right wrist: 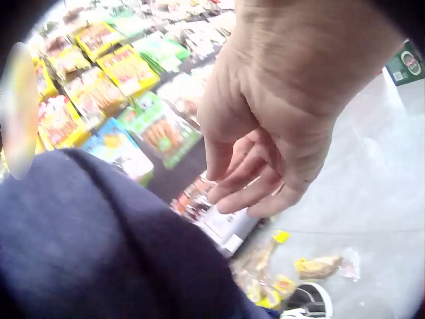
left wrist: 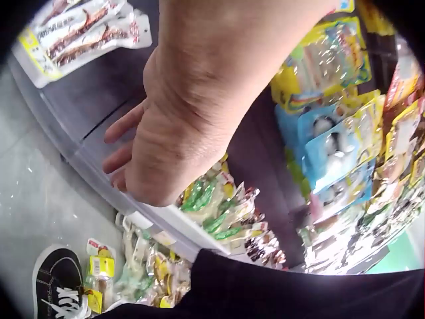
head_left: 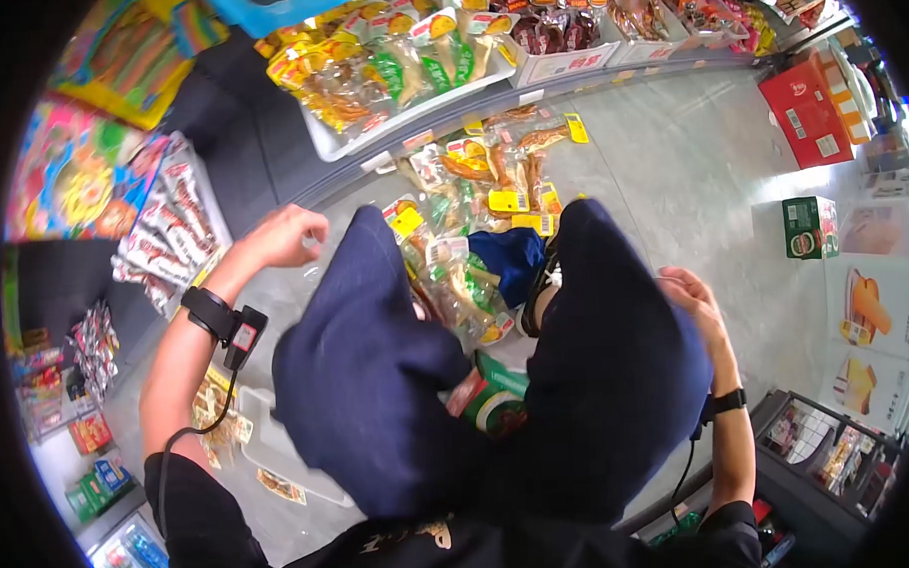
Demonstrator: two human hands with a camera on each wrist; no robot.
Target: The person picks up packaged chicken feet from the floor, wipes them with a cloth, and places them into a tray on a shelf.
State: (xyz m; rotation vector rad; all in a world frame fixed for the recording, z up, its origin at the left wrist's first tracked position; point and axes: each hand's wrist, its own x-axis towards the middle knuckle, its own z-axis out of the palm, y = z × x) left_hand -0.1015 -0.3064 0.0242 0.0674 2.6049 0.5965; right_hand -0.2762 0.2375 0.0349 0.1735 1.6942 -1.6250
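My left hand (head_left: 295, 235) hangs beside the left knee (head_left: 361, 317), in front of the shelf edge. Its fingers are loosely bent, and nothing is in them in the left wrist view. On the other side, my right hand (head_left: 687, 294) is at the outside of the right knee (head_left: 616, 328). The right wrist view shows its fingers loosely curled and holding nothing. Between the feet lies a heap of clear vacuum-packed snack packs (head_left: 464, 274) with yellow and green labels. One pack (right wrist: 319, 267) lies a little apart on the floor, near a black shoe (right wrist: 307, 299).
A white tray (head_left: 344, 138) of similar packs stands on the dark low shelf (head_left: 279, 120). White-wrapped snacks (head_left: 177, 219) sit in another tray at left. On the grey floor (head_left: 661, 167) at right stand a red box (head_left: 804, 117) and a green box (head_left: 810, 228). A translucent bin (head_left: 280, 440) is behind the left leg.
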